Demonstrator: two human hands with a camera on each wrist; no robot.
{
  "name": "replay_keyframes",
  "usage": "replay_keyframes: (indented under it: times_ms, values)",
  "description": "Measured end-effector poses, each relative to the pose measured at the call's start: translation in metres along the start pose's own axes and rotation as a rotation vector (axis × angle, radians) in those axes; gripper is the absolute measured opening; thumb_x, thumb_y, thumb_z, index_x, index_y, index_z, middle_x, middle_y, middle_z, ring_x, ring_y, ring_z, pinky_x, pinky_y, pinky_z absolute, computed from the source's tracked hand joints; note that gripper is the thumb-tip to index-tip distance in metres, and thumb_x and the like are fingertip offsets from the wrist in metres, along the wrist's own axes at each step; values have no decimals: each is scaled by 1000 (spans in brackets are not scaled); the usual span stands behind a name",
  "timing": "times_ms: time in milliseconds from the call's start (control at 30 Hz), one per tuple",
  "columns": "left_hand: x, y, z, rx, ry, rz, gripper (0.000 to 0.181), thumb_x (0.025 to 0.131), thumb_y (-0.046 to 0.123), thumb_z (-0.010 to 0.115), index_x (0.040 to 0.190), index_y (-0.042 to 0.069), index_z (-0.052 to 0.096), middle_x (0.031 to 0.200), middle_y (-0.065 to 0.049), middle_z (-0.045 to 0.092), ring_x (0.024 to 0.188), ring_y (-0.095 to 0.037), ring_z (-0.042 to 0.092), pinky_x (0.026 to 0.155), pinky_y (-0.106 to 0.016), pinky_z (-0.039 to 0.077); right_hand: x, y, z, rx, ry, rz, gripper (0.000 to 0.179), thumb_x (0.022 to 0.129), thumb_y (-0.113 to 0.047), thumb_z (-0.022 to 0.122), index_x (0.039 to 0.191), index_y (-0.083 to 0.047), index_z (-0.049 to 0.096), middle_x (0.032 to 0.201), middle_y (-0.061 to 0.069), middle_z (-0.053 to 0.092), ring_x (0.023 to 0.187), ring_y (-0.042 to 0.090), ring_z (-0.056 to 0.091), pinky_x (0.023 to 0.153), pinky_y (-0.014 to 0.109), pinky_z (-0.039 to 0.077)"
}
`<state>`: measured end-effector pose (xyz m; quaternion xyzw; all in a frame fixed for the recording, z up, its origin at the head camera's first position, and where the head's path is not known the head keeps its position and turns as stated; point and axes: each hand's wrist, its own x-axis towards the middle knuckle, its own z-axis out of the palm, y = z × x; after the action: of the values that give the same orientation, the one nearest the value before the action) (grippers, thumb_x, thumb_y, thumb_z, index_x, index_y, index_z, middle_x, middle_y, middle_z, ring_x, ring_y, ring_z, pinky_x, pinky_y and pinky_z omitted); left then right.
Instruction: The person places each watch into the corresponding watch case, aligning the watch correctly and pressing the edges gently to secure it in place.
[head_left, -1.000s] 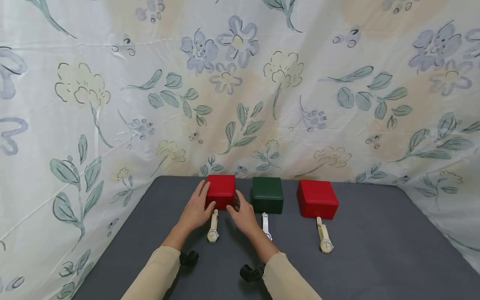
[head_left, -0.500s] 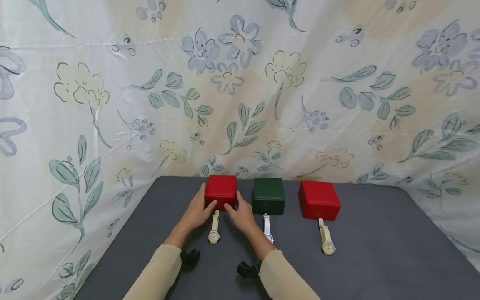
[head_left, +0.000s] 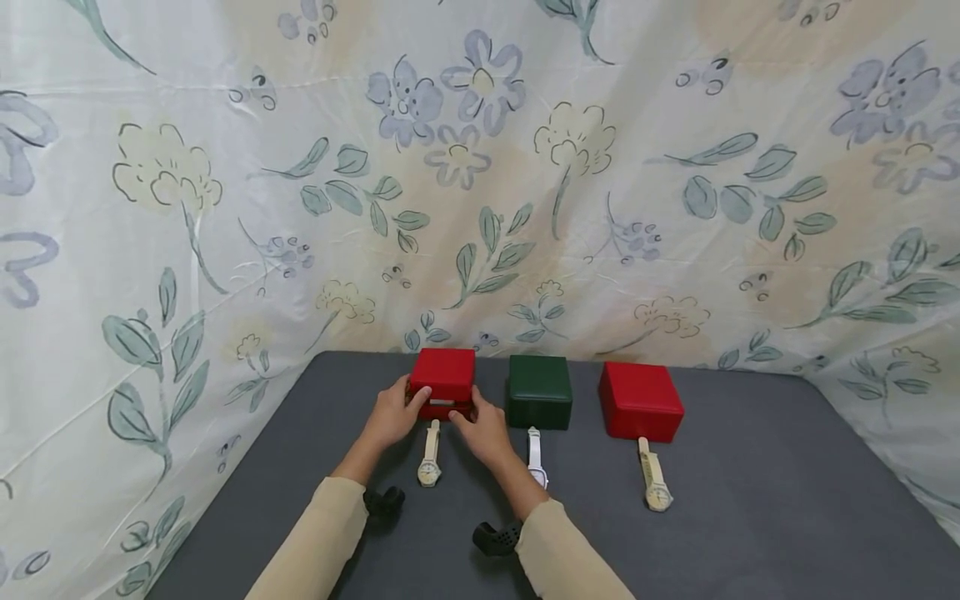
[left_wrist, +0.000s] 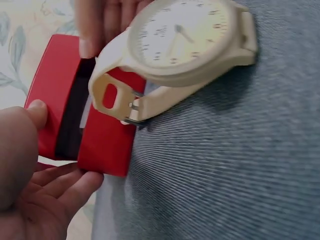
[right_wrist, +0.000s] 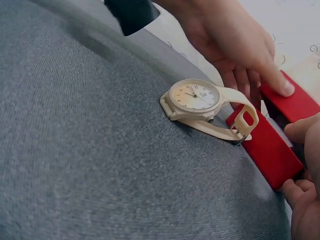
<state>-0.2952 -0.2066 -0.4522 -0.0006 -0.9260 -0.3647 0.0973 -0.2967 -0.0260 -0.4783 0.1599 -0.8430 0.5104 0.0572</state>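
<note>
A red watch box [head_left: 442, 375] stands at the back left, its lid partly raised with a dark gap in front. My left hand [head_left: 392, 416] grips the lid [left_wrist: 55, 95], thumb on its front face and fingers along the side. On the other side my right hand [head_left: 485, 428] holds the box, thumb by the gap and fingers near the lower part [right_wrist: 270, 155]. Directly in front lies a cream wristwatch [head_left: 430, 462] with its strap buckled, dial up; both wrist views show it close. The box's interior is mostly hidden.
To the right stand a green box [head_left: 538, 392] and a second red box [head_left: 641, 400], both closed. A white wristwatch [head_left: 536, 458] lies before the green one, another cream wristwatch [head_left: 655, 479] before the red one. A floral curtain [head_left: 480, 183] hangs behind the grey table [head_left: 750, 483].
Both hands closed in on the left red box, then my left hand raised its lid, opening a gap at the front. The watches and other boxes stayed put.
</note>
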Motion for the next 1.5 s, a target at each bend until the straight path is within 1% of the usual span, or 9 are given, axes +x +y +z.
replay_keyframes:
  times_ms: [200, 400, 633, 800, 1033, 1233, 1300, 1367, 1500]
  values:
    - [7, 3, -1, 12, 2, -53, 56, 97, 43, 52, 127, -4, 54, 119, -21, 66, 98, -30, 65, 85, -47, 56, -2, 3, 1, -16, 23, 7, 61, 91, -18, 65, 143, 3, 41, 135, 21, 56, 118, 30, 61, 97, 45, 51]
    - [16, 11, -9, 7, -4, -84, 55, 97, 51, 49, 114, 0, 63, 102, -17, 70, 79, -25, 60, 67, -35, 53, -1, 3, 1, -27, 38, 2, 63, 91, -20, 66, 144, 2, 40, 136, 21, 56, 119, 29, 61, 98, 45, 50]
    - [28, 18, -22, -34, -66, -132, 65, 96, 57, 45, 122, -1, 60, 108, -20, 69, 80, -26, 67, 65, -34, 59, 4, 0, 2, -11, 38, -5, 63, 91, -20, 65, 145, 0, 40, 134, 18, 58, 118, 26, 62, 98, 43, 51]
    - [36, 22, -29, -44, -103, -188, 75, 94, 64, 40, 123, -3, 57, 109, -24, 66, 82, -29, 68, 63, -34, 59, 5, -2, 4, 3, 8, 25, 68, 91, -21, 65, 147, 2, 34, 142, 18, 51, 123, 26, 58, 100, 42, 49]
    - [50, 29, -24, -42, -137, -294, 79, 91, 72, 33, 109, -2, 55, 96, -21, 65, 74, -26, 67, 61, -34, 59, 2, 1, 3, 19, 14, 36, 67, 91, -18, 66, 146, 4, 35, 143, 20, 49, 124, 28, 57, 101, 42, 48]
    - [56, 34, -19, -40, -162, -323, 91, 87, 80, 21, 107, -1, 57, 93, -20, 63, 73, -27, 67, 59, -35, 59, -1, 2, -1, -3, 25, 38, 67, 90, -17, 67, 145, 5, 37, 142, 22, 49, 124, 31, 57, 101, 45, 47]
    - [55, 33, -18, -36, -162, -325, 88, 89, 77, 23, 109, -2, 57, 96, -21, 64, 75, -27, 68, 60, -35, 59, -2, 1, -1, -9, 25, 44, 67, 90, -17, 67, 145, 4, 36, 142, 22, 49, 124, 31, 57, 102, 46, 47]
    - [52, 32, -19, -21, -162, -319, 78, 94, 68, 33, 115, -4, 56, 102, -22, 64, 78, -27, 68, 63, -36, 60, -1, 1, -1, -11, 19, 36, 67, 90, -18, 66, 146, 4, 36, 142, 22, 50, 124, 31, 57, 102, 45, 46]
    - [45, 30, -23, 119, -185, -229, 59, 93, 46, 55, 121, -6, 56, 109, -22, 65, 82, -27, 66, 68, -37, 60, 2, 0, 0, 16, 5, 42, 65, 92, -19, 63, 147, 2, 35, 143, 20, 49, 125, 30, 56, 102, 45, 47]
